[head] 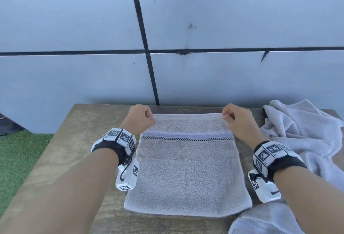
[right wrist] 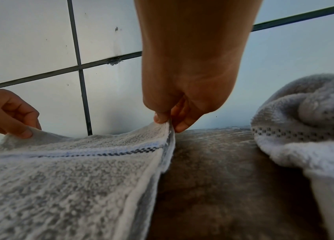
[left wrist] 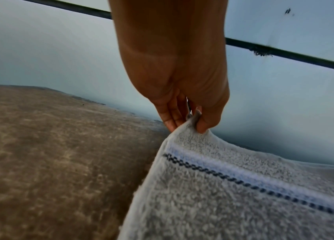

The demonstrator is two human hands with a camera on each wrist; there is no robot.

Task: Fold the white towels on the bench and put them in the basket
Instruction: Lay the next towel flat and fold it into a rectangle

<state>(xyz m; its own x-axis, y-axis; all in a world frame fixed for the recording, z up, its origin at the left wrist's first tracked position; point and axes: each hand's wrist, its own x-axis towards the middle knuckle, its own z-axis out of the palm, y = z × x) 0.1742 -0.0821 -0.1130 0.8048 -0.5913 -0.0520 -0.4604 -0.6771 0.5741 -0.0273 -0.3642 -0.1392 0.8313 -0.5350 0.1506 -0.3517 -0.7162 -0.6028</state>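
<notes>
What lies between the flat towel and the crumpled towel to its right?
A bare strip of wooden bench separates the flat towel from the crumpled towel, clearest in the right wrist view.

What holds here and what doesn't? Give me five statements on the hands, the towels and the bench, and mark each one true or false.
1. The left hand pinches a far corner of the flat towel. True.
2. The right hand rests open on the bench. False: it pinches the towel's other far corner.
3. The flat towel carries a checked stripe. True.
4. A crumpled towel lies to the left of the flat one. False: it lies to its right.
5. The basket stands on the bench. False: no basket is in view.
</notes>
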